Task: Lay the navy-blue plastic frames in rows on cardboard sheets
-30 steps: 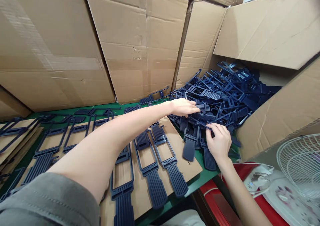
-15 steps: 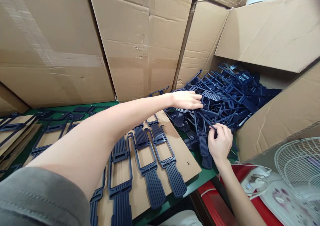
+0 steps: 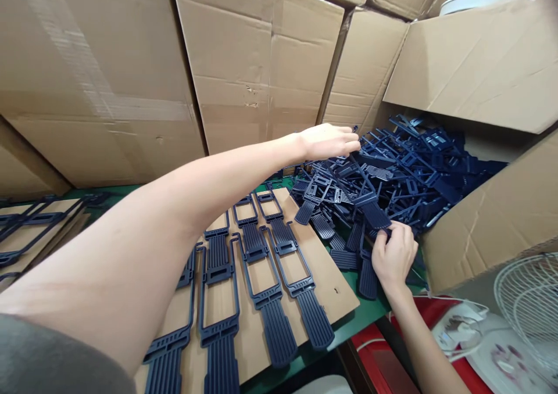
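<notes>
Soft, fairly bright light washes cartons (image 3: 300, 63); source out of frame. Pale sheen streaks tape (image 3: 72, 48). Cool glints catch heaped dark parts (image 3: 433, 139); deep shadow under flap (image 3: 475, 63), black gaps between cartons. Wide lens stretches left arm (image 3: 143, 231), bows fan (image 3: 532, 301) at edge. Sleeve (image 3: 56, 359) soft, parts mostly legible.

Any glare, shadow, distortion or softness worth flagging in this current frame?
Head view: wide-angle stretch enlarges the left forearm; bluish sheen on the pile of dark parts; shadow beneath the carton flap; faint glare on the tape. Head view, foreground: ribbed parts look fairly sharp.
</notes>
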Motion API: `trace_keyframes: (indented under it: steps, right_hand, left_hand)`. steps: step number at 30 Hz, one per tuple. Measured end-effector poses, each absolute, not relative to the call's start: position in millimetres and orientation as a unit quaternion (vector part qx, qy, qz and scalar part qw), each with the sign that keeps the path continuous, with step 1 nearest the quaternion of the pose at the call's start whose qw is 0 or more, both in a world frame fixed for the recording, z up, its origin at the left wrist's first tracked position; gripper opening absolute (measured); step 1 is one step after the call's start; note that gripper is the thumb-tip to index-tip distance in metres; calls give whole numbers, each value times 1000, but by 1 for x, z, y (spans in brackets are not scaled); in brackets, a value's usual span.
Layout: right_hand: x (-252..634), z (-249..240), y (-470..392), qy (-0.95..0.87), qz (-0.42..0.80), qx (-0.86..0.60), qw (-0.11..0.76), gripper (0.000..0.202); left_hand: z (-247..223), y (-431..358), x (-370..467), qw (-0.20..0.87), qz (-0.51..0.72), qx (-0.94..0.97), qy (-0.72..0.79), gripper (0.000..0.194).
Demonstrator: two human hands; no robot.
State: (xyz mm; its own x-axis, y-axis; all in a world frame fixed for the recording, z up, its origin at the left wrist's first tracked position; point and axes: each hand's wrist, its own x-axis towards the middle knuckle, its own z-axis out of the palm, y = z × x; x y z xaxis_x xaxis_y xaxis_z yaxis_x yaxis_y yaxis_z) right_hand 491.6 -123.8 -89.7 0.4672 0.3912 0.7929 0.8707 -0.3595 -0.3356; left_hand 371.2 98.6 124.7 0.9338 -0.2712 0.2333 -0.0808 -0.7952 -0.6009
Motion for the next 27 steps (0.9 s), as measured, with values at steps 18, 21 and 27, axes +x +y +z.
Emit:
trace_keyframes:
  steps: [18,21,27]
  right_hand:
    - [491,-92,-125,-425,-305,-763,380,17]
    - [491,-91,-126,-440,-311,-756,373,17]
    - [494,-93,-125,-451,-321,-755,351,17]
  left_hand:
    - [189,125,310,224,-180,-955,-76,19]
    - [192,150,266,187,-183,-946,-190,22]
    - [145,182,166,178,-86,-926,-321,28]
